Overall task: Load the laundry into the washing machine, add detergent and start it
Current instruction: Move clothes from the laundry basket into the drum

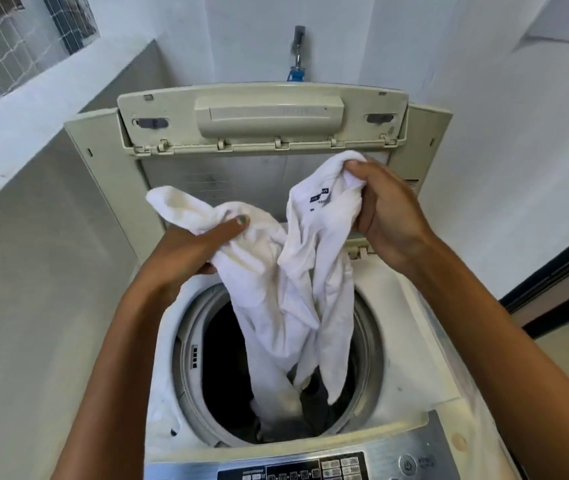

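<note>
A white shirt (296, 271) with a small dark label hangs over the round drum opening (189, 344) of the top-loading washing machine (411, 344). Its lower end reaches down into the dark drum, where dark clothes (314, 396) lie. My left hand (189, 251) grips one bunched part of the shirt on the left. My right hand (387, 209) grips the collar end, higher and to the right. The folding lid (262, 112) stands open at the back.
The control panel (293, 467) with buttons and a power button (407, 464) runs along the near edge. A water tap (298, 53) sticks out of the wall behind the lid. A low wall stands to the left, a dark door frame (560, 268) to the right.
</note>
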### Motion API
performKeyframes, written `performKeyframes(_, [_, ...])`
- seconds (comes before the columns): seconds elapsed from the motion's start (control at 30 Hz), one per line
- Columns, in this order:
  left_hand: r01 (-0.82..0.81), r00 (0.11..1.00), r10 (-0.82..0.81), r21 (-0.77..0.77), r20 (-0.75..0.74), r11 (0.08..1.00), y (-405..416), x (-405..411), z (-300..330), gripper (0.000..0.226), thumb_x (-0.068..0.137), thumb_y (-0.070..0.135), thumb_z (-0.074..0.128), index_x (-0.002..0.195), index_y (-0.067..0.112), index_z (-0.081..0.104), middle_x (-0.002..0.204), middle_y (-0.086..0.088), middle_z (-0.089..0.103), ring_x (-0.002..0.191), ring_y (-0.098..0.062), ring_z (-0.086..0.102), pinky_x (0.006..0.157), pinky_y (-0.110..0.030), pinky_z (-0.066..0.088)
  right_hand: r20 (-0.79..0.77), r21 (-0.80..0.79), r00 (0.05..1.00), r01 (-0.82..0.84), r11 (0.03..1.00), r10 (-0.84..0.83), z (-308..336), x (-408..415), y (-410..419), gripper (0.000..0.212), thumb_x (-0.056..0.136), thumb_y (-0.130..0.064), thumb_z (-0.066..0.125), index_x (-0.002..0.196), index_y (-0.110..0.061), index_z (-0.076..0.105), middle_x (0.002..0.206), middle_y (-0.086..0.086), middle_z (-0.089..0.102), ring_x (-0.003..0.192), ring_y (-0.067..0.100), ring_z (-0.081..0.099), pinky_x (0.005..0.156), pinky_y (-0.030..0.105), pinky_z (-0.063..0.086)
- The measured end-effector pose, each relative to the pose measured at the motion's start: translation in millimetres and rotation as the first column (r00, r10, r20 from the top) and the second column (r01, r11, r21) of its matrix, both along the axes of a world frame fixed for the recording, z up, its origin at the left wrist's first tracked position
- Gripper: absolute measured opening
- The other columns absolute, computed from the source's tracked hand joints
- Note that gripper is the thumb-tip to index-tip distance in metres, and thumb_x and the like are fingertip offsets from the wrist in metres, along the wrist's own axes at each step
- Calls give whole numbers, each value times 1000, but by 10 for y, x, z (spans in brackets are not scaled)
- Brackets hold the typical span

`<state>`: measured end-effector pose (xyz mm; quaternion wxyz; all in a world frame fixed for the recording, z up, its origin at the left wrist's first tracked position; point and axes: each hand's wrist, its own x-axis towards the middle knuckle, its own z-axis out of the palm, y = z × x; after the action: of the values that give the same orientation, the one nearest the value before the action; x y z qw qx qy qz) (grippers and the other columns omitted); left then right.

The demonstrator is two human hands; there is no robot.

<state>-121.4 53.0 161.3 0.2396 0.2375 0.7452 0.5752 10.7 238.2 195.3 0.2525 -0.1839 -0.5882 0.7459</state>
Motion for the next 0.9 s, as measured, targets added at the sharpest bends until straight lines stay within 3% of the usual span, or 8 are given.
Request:
performKeyframes(0.1, [0,977,-63,-297,-203,955,-82,-144,-279,22,77,33,76,71,20,60,68,2,61,60,-13,56,54,-26,46,204,214,949,196,957,-240,-303,-7,101,26,91,-19,52,67,-23,42,67,-4,41,61,10,39,52,24,27])
performKeyframes(0.17, [73,952,-222,-544,-212,836,-178,-216,-477,28,69,44,79,69,24,60,69,0,63,57,-19,60,59,-29,50,321,373,892,188,908,-317,-509,51,192,27,89,-19,57,68,-23,41,67,-3,42,61,11,39,51,24,29])
performKeyframes(0.23, [160,924,-354,-695,-145,701,-268,-226,-671,30,65,47,80,79,24,65,79,1,68,58,-16,67,67,-29,55,521,519,807,-41,854,-278,-686,155,263,18,88,-23,58,76,-20,46,73,0,49,61,14,47,47,21,36])
performKeyframes(0.33, [304,885,-465,-788,26,536,-360,-127,-921,40,65,50,78,98,31,65,104,10,61,81,-8,64,75,-19,46,814,416,570,-438,797,-112,-904,314,276,15,90,-28,58,94,-15,51,83,9,60,63,26,60,51,30,49])
performKeyframes(0.43, [370,840,-533,-824,100,430,-356,-18,-1125,47,74,54,69,113,29,62,122,3,58,110,-14,57,88,-22,44,868,407,480,-533,742,-131,-1011,405,216,11,92,-26,52,96,-15,53,89,12,65,73,28,66,66,34,53])
performKeyframes(0.5, [367,847,-525,-813,90,453,-328,65,-1196,45,81,53,64,118,27,59,128,2,56,115,-16,54,94,-26,43,836,471,520,-516,715,-176,-1046,439,201,10,93,-26,50,94,-17,53,93,7,63,77,25,65,73,35,54])
performKeyframes(0.7, [433,818,-574,-690,31,579,-93,432,-1153,32,93,43,51,116,23,60,108,6,59,99,-11,56,86,-25,43,778,512,606,-457,727,-168,-1094,597,202,13,93,-27,51,95,-15,55,94,4,61,84,24,63,78,34,53])
performKeyframes(0.9, [427,854,-508,-409,-110,807,303,931,-1247,21,94,34,54,113,28,61,101,10,62,87,-1,57,78,-18,46,608,533,783,-280,799,-131,-1296,1099,270,15,94,-24,52,101,-15,62,99,-2,64,90,15,60,78,22,49])
